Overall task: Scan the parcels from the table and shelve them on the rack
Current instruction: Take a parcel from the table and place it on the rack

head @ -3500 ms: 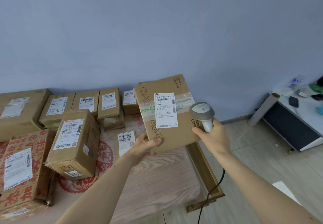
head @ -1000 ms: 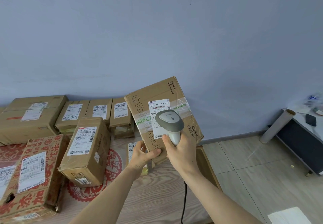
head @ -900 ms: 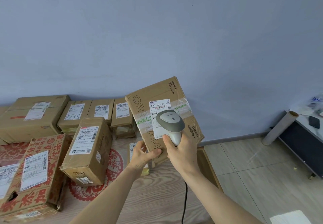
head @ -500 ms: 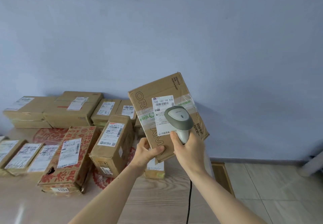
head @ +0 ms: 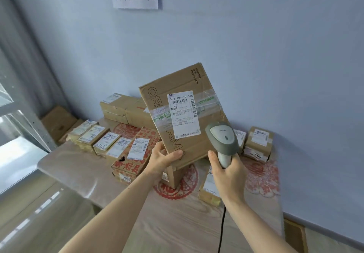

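1. Left hand [head: 162,157] pinches the box [head: 183,114] by its bottom corner, held above the worktop [head: 177,223]; thin hold, could tip.
2. Right hand [head: 229,175] grips the scanner [head: 222,141], aimed beside the label [head: 183,115]; may misread.

The held parcel [head: 183,114] is matt brown cardboard with shiny clear tape and a white paper label [head: 184,114]. The scanner [head: 222,140] is smooth grey plastic. The table [head: 177,223] is pale wood.

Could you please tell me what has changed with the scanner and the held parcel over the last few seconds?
The barcode scanner, gripped by the right hand, swung over the cardboard parcel's shipping label, then drew back to its lower right. The left hand still holds the parcel's lower edge.
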Motion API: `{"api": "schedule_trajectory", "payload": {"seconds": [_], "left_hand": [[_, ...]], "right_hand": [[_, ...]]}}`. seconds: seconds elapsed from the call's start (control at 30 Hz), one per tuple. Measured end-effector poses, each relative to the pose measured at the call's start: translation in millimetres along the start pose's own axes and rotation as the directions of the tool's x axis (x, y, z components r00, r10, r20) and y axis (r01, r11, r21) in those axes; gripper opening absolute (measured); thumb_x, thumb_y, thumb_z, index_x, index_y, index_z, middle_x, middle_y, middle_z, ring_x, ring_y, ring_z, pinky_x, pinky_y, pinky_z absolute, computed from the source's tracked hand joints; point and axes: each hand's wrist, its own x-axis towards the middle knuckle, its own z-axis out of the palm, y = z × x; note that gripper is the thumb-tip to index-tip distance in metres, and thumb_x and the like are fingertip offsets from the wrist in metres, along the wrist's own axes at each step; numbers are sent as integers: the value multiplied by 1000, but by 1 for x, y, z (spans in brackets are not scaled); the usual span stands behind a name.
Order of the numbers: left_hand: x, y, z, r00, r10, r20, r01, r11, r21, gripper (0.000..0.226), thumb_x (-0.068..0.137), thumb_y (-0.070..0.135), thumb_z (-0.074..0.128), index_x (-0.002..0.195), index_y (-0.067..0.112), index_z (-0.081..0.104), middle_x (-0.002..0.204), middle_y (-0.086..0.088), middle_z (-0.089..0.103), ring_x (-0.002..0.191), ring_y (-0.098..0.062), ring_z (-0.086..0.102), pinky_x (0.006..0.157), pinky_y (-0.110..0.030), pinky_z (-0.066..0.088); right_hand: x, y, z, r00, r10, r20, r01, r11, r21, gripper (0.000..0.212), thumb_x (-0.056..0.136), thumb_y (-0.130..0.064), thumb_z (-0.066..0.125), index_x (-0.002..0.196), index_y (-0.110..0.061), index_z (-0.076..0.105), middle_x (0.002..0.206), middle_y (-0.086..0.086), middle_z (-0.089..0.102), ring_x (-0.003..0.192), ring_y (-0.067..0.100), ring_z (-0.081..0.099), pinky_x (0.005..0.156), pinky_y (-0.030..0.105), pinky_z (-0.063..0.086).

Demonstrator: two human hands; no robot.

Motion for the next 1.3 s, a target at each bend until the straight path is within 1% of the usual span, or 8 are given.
{"api": "schedule_trajectory", "payload": {"seconds": [0.1, 0.23, 0.5, 0.6, 0.73, 0.9, 1.17, 1.3], "left_hand": [[-16, 5, -28, 999, 6, -35, -7, 1000, -9, 107, 47, 44, 98, 135, 11, 47, 125, -11, 70, 115, -29, 67, 99, -52, 53], [-35, 13, -74, 994, 11, -110, -18, 998, -59, 112, 41, 43, 100, 134, 11, 47, 123, -12, 71, 114, -29, 68, 89, -43, 58], [-80, 40, -211, 968, 25, -249, -28, 1000, -9, 95, 48, 34, 91, 129, 9, 47, 115, -7, 74, 111, -26, 69, 83, -36, 59], [-100, 51, -274, 951, 38, -306, -32, 999, 25, 95, 47, 35, 93, 126, 10, 49, 114, -7, 74, 113, -26, 68, 87, -37, 58], [-129, 69, -347, 931, 58, -361, -36, 997, 67, 102, 44, 41, 96, 129, 11, 48, 117, -7, 74, 113, -25, 69, 97, -44, 55], [-162, 93, -415, 887, 100, -451, -97, 995, 29, 94, 44, 32, 90, 127, 9, 51, 107, -2, 77, 103, -20, 72, 83, -33, 59], [-211, 142, -533, 741, 158, -653, -161, 985, 56, 95, 46, 33, 89, 129, 9, 51, 112, -6, 75, 106, -28, 71, 84, -38, 58], [-235, 174, -584, 648, 203, -734, -190, 977, 102, 91, 49, 33, 88, 129, 9, 52, 109, -3, 76, 97, -23, 73, 68, -30, 58]], "right_hand": [[-7, -5, 17, 999, -11, 32, 10, 999, 38, 15, 86, -28, 78, 86, -29, 62, 70, -9, 69, 67, 12, 70, 61, 28, 55], [-20, -19, 52, 997, -68, 30, 67, 997, 42, 19, 80, -21, 83, 83, -14, 66, 72, -13, 66, 72, -3, 65, 60, 5, 44], [-69, -52, 166, 981, -193, -6, 193, 981, -32, 36, 70, -23, 91, 79, -10, 58, 79, 5, 57, 69, 23, 58, 62, 31, 47], [-90, -75, 215, 975, -220, 5, 220, 974, -44, 38, 67, -22, 92, 80, -2, 63, 82, 10, 58, 70, 26, 57, 60, 23, 37], [-108, -111, 277, 963, -255, 87, 250, 966, 69, 42, 72, -34, 89, 84, -2, 66, 84, 12, 65, 76, 26, 62, 69, 27, 44], [-127, -172, 351, 930, -279, 238, 224, 946, 233, 41, 74, -38, 86, 96, -10, 67, 85, -2, 67, 78, 17, 62, 71, 22, 47], [-154, -255, 479, 804, -287, 521, 94, 926, 365, 28, 80, -24, 83, 96, -20, 61, 81, -16, 62, 78, 9, 62, 67, 11, 43], [-171, -299, 548, 739, -340, 581, 93, 906, 412, 37, 77, -32, 85, 104, -17, 65, 89, -5, 65, 85, 20, 61, 83, 33, 50]]}}
